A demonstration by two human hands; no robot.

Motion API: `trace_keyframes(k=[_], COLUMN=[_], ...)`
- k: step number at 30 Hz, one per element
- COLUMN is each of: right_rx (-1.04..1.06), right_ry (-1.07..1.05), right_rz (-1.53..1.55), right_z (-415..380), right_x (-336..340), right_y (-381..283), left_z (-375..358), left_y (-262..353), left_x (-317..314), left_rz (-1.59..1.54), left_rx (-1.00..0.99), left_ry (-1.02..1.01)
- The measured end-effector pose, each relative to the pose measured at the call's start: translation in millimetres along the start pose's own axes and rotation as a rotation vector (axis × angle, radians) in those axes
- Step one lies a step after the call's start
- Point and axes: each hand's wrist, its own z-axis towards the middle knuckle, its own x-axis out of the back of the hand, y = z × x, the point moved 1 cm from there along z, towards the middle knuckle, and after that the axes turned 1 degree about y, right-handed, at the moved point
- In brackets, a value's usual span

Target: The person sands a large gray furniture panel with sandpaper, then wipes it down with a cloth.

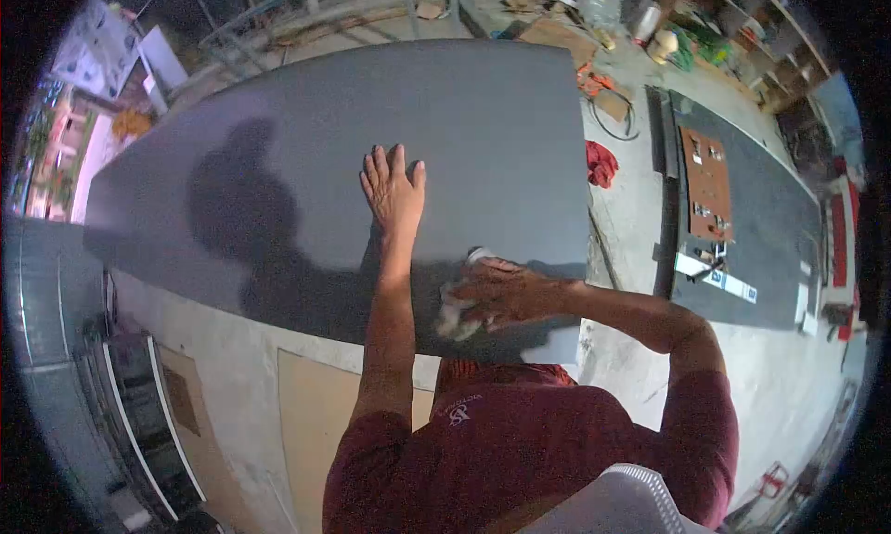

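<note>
A large dark grey panel [492, 144] lies flat in front of me, with my shadow across its left and near parts. My left hand [396, 198] rests palm down on its middle, fingers spread and holding nothing. Close to the near edge, right of centre, my right hand [512, 293] presses a whitish, crumpled cloth [453, 313] against the panel. Some of the cloth is hidden under the palm, and a white bit of it shows above the fingers.
To the right stands another dark table [766, 181] bearing a brown board [707, 177] with metal fittings and a white strip [715, 278]. A red cloth [601, 164] lies on the floor between. Dark frames with pale edges [153, 423] stand at the lower left.
</note>
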Motion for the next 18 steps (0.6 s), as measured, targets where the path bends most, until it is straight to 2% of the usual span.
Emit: trace_keyframes(k=[1,2,4,7,9,11,13,14,16,18], right_rx=[0.024,-0.057,-0.145,-0.275,-0.846,-0.898,-0.848,-0.834,-0.850,-0.768], right_ry=[-0.007,-0.047,0.049,0.496,0.448,0.511,0.520,0.532,0.545,0.285], right_rz=[0.013,0.256,0.389,0.059,-0.241,-0.382,-0.712,-0.693,-0.852,-0.571], right_z=[2,3,3,-14,-33,-25,3,30,71,139], right_x=[-3,-2,30,89,116,155,140,130,112,110], right_y=[14,37,94,236,343,378,428,424,384,257], left_z=[0,1,-1,4,3,9,16,21,28,38], left_y=[-4,-6,-4,-20,-27,-45,-65,-76,-94,-114], left_x=[0,-1,-2,-9,-36,-37,-31,-27,-20,-14], left_rz=[0.016,0.028,0.035,0.087,0.160,0.141,0.172,0.147,0.194,0.202], left_rx=[0.023,0.062,0.119,0.191,0.187,0.220,0.255,0.271,0.311,0.352], left_ry=[0.001,0.000,0.021,0.087,0.270,0.289,0.284,0.274,0.273,0.257])
